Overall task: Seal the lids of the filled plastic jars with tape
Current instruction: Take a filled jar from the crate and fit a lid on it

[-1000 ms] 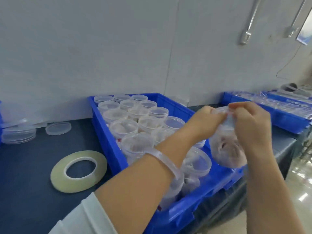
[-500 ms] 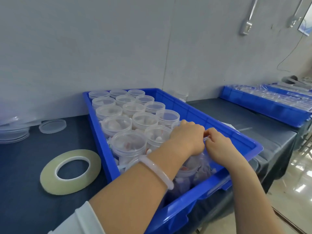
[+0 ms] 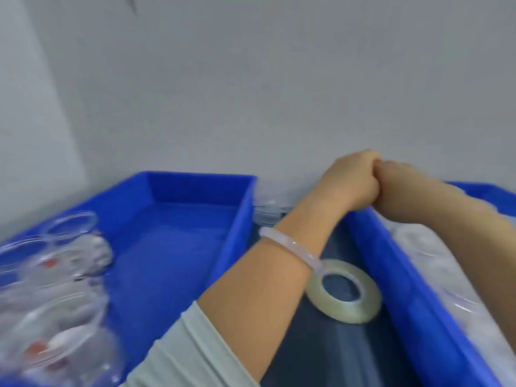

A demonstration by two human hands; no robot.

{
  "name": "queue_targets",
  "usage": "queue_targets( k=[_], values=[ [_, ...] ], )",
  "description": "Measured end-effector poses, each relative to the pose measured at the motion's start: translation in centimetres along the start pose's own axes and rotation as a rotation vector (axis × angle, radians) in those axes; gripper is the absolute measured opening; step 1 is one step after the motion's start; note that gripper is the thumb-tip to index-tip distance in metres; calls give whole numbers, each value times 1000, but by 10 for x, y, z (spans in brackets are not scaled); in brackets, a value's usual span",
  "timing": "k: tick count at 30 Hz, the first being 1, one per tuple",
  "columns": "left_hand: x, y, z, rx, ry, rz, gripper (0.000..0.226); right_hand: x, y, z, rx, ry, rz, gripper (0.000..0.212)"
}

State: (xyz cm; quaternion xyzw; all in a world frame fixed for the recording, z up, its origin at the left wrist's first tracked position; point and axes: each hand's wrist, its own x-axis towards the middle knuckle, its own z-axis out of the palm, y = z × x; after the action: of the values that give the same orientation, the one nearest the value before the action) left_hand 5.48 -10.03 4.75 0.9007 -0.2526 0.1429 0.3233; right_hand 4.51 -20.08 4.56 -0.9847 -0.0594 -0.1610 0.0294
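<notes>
The tape roll (image 3: 346, 310) is a flat ring of pale, see-through tape lying on the dark table (image 3: 335, 356) in the gap between two blue bins. The filled jars (image 3: 58, 317) are clear plastic tubs with white and red contents (badly smeared by motion blur), crowded in the near left corner of the left bin (image 3: 234, 224). More pale, blurred jars (image 3: 435, 255) lie in the right bin (image 3: 391, 275).

Half a second ago both hands were low in the near end of the jar-filled bin, over a jar. Now they are together farther away, over the rim of that bin's left wall. The view has swung left, so the left bin has come into sight, and the roll sits right of centre instead of far left.

The left hand (image 3: 351, 180) has its fingers curled under, and the right hand (image 3: 391, 174) presses against it. I cannot tell whether either is gripping anything. The roll lies well nearer than the fingers, partly hidden under the left wrist with its pale bracelet (image 3: 293, 245). A stack of clear lids (image 3: 268, 213) stands by the grey wall (image 3: 279, 79).
</notes>
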Motion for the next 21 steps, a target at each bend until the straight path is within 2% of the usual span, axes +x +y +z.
queue_targets(
  k=[5, 7, 9, 11, 13, 15, 18, 21],
  values=[
    [-57, -134, -79, 259, 83, -441, 30, 53, -159, 65, 156, -106, -343, 42],
    [-82, -176, -97, 471, 46, -763, 34, 53, -211, 91, 229, -184, -449, 38],
    [-105, -203, -112, 677, -54, -1111, 50, 48, -253, 111, 282, -261, -516, 28],
    [-124, -219, -122, 719, -81, -1376, 56, 41, -283, 126, 306, -310, -568, 16],
    [-136, -230, -124, 638, -42, -1517, 53, 36, -300, 135, 303, -338, -601, 6],
    [-145, -236, -122, 582, -17, -1516, 43, 33, -306, 140, 294, -364, -611, 5],
    [-146, -238, -122, 628, 41, -1276, 38, 34, -306, 141, 339, -392, -623, 11],
    [-137, -225, -123, 582, 155, -1129, 34, 35, -293, 130, 589, -484, -657, 19]
  ],
)
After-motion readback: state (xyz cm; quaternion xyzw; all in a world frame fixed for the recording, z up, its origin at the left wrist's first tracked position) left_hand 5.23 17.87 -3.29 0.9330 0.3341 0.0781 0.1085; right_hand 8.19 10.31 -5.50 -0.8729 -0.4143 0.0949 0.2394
